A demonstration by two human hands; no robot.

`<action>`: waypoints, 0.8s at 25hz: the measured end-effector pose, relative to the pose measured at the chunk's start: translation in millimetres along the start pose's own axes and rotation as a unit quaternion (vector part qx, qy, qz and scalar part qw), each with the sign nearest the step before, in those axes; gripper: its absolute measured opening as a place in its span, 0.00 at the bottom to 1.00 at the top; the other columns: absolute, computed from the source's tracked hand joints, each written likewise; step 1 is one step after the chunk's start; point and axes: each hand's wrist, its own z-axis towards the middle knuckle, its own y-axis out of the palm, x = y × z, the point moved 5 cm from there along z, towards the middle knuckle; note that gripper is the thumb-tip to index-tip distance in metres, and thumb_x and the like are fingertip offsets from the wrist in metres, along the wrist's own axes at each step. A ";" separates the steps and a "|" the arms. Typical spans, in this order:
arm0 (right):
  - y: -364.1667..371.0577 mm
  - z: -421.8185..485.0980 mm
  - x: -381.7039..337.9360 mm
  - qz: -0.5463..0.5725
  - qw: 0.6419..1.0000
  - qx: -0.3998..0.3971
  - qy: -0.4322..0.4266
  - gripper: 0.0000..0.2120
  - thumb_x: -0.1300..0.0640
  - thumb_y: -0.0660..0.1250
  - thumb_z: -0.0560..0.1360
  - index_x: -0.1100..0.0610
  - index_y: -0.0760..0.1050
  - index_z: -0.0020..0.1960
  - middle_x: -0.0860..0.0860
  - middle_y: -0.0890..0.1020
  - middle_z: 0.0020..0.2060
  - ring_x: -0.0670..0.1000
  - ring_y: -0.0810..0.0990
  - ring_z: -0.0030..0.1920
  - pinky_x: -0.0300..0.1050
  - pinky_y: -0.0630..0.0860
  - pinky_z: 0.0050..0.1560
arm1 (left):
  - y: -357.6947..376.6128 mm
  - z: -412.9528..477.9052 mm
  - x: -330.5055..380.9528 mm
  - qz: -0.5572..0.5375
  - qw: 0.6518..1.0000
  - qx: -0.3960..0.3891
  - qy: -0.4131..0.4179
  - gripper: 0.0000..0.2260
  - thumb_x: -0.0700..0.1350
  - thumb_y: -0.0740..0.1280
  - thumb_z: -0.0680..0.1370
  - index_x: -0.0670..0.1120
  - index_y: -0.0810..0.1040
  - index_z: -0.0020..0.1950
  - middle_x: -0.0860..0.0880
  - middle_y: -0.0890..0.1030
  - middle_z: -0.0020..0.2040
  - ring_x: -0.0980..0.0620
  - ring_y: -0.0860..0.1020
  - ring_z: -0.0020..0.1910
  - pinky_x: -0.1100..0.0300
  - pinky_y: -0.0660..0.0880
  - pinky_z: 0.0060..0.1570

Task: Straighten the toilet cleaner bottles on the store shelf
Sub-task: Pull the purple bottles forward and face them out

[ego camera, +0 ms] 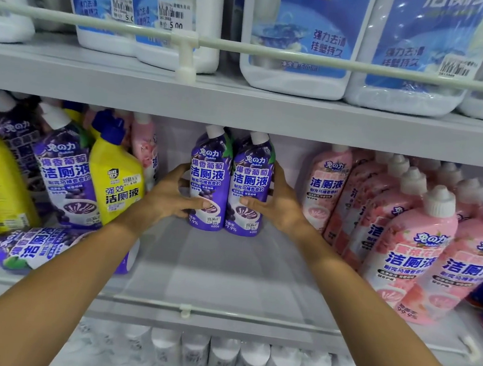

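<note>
Left hand [173, 198], right hand [278, 207] clasp upright purple bottle pair [211, 176].

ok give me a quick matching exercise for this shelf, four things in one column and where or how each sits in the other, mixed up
Things
1. purple bottle pair
2. lone purple bottle by the left forearm
3. pink bottles
4. white bottles with blue labels

Places or states
A. on the upper shelf, behind a rail
B. upright, gripped between the left hand and right hand
C. standing in rows at the right
D. lying on its side at the front left

Pairs: 1-B, 2-D, 3-C, 4-A
</note>
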 end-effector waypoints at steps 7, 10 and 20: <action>-4.3 0.3 -10.7 0.028 1.000 -0.008 0.002 0.49 0.53 0.82 0.67 0.49 0.56 0.79 0.34 0.77 0.58 0.26 0.76 0.53 0.26 0.77 0.48 | 18.8 1.2 37.5 0.008 0.995 0.024 0.096 0.41 0.39 0.83 0.65 0.50 0.65 0.73 0.54 0.82 0.58 0.64 0.82 0.52 0.66 0.81 0.47; -5.0 8.5 -17.3 0.053 0.998 -0.029 -0.004 0.52 0.60 0.83 0.66 0.51 0.54 0.80 0.42 0.79 0.62 0.32 0.79 0.56 0.28 0.77 0.50 | 15.6 14.4 45.9 -0.034 0.995 0.002 0.095 0.40 0.39 0.83 0.65 0.48 0.68 0.73 0.49 0.84 0.60 0.54 0.84 0.55 0.56 0.83 0.50; -2.0 24.8 -5.1 0.074 0.993 -0.067 0.056 0.41 0.58 0.85 0.64 0.57 0.68 0.71 0.53 0.85 0.57 0.51 0.86 0.54 0.54 0.84 0.56 | 25.4 27.8 27.9 -0.100 0.990 -0.080 0.059 0.27 0.40 0.78 0.72 0.45 0.76 0.69 0.41 0.83 0.62 0.40 0.82 0.61 0.39 0.77 0.62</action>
